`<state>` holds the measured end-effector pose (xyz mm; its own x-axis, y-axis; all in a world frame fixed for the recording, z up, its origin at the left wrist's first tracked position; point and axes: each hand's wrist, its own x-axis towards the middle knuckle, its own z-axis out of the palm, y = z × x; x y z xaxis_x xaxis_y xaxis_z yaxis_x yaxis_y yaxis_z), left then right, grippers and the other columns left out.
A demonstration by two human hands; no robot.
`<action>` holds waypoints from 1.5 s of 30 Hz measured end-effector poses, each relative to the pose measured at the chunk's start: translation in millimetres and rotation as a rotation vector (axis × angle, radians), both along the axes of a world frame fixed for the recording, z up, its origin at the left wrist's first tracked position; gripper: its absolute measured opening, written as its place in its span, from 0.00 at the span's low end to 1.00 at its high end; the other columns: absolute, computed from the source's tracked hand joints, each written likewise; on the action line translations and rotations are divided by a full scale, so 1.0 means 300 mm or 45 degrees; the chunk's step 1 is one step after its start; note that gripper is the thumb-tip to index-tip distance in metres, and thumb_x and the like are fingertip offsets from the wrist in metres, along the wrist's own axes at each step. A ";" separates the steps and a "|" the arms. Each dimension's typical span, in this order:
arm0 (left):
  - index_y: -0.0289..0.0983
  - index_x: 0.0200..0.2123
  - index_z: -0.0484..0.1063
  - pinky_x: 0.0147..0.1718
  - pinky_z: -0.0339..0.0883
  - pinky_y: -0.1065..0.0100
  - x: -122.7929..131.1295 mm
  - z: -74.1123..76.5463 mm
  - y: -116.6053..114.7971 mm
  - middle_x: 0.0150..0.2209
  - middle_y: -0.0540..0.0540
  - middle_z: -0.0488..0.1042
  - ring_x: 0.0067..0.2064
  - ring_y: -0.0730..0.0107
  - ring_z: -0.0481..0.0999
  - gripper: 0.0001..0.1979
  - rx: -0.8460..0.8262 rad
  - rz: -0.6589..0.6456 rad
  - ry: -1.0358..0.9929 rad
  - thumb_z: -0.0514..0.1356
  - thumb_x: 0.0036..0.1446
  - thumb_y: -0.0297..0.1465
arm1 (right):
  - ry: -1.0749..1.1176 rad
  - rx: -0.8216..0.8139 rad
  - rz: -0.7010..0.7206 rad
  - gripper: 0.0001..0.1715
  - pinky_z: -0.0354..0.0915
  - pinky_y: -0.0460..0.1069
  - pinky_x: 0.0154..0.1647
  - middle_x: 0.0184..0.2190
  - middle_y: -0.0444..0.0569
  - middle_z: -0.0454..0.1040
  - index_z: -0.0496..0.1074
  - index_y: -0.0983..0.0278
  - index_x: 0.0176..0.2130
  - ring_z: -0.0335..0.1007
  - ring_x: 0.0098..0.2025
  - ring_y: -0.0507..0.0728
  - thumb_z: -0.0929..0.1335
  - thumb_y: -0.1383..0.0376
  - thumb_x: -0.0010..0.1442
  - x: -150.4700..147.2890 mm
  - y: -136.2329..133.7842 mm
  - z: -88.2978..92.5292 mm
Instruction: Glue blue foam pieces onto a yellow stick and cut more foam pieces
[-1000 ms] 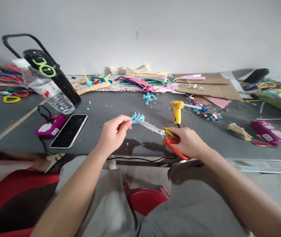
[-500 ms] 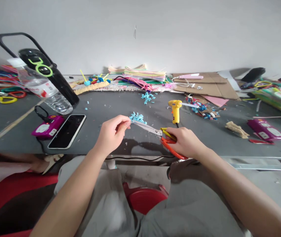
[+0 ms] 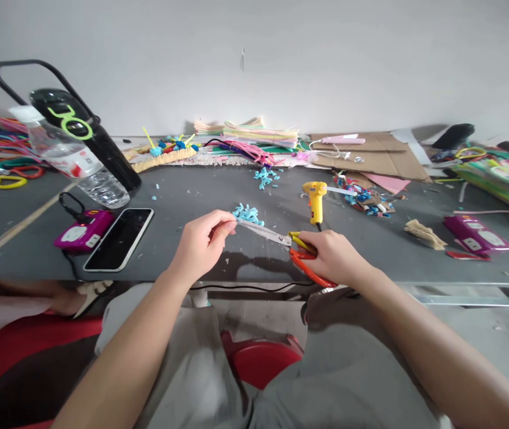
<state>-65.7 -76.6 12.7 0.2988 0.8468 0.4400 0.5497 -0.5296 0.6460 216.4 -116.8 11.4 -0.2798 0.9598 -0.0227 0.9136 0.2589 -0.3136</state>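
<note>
My right hand is closed around the red and yellow handles of a pair of scissors. The blades point left, close together, and their tips reach the fingertips of my left hand. That hand is pinched at the thumb and forefinger; whatever lies between them is hidden or too small to name. Just behind the blade tips lies a small pile of short light-blue pieces on the grey table. A second cluster of blue pieces is farther back.
A yellow glue gun stands beyond my right hand. To the left are a phone, a purple power socket, a plastic bottle and a black flask. Bundled pipe cleaners and cardboard line the wall.
The whole view has shifted slightly. Both hands keep nearly the same pose, with the scissors' blades still at the left fingertips.
</note>
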 end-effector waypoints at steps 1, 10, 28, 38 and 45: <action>0.38 0.36 0.74 0.25 0.60 0.73 0.000 0.001 0.000 0.28 0.50 0.76 0.24 0.77 0.67 0.09 0.004 0.000 0.002 0.56 0.66 0.34 | -0.002 -0.001 0.001 0.15 0.45 0.48 0.28 0.21 0.43 0.63 0.56 0.60 0.27 0.49 0.24 0.52 0.64 0.55 0.57 0.000 0.000 0.000; 0.38 0.36 0.74 0.26 0.60 0.73 -0.001 -0.005 0.000 0.28 0.50 0.76 0.24 0.77 0.68 0.08 0.006 0.007 -0.011 0.56 0.66 0.33 | 0.000 -0.015 -0.005 0.15 0.45 0.48 0.28 0.22 0.43 0.63 0.57 0.60 0.27 0.49 0.24 0.53 0.64 0.55 0.57 0.003 0.001 -0.005; 0.38 0.36 0.74 0.25 0.61 0.73 -0.002 -0.004 0.001 0.28 0.50 0.76 0.24 0.77 0.68 0.07 0.024 0.025 -0.046 0.58 0.65 0.33 | 0.040 -0.015 -0.040 0.15 0.47 0.48 0.27 0.21 0.42 0.63 0.59 0.59 0.27 0.49 0.24 0.52 0.66 0.54 0.57 0.003 -0.004 -0.001; 0.38 0.36 0.74 0.26 0.62 0.73 -0.004 -0.004 0.001 0.29 0.50 0.77 0.24 0.77 0.69 0.07 0.029 0.021 -0.014 0.58 0.65 0.33 | 0.062 -0.045 -0.007 0.14 0.46 0.48 0.28 0.21 0.42 0.62 0.58 0.60 0.26 0.49 0.25 0.52 0.65 0.56 0.57 0.005 -0.001 -0.001; 0.38 0.36 0.74 0.26 0.62 0.74 -0.006 -0.007 0.002 0.29 0.50 0.77 0.24 0.77 0.69 0.07 0.042 0.018 -0.016 0.57 0.65 0.33 | 0.069 -0.056 -0.012 0.15 0.46 0.47 0.28 0.21 0.42 0.63 0.58 0.60 0.26 0.46 0.24 0.52 0.65 0.56 0.57 0.006 0.000 -0.006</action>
<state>-67.5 -75.9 10.7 0.2817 0.8358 0.4713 0.5493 -0.5432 0.6350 218.1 -116.6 9.7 -0.2730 0.9607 -0.0502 0.8971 0.2354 -0.3739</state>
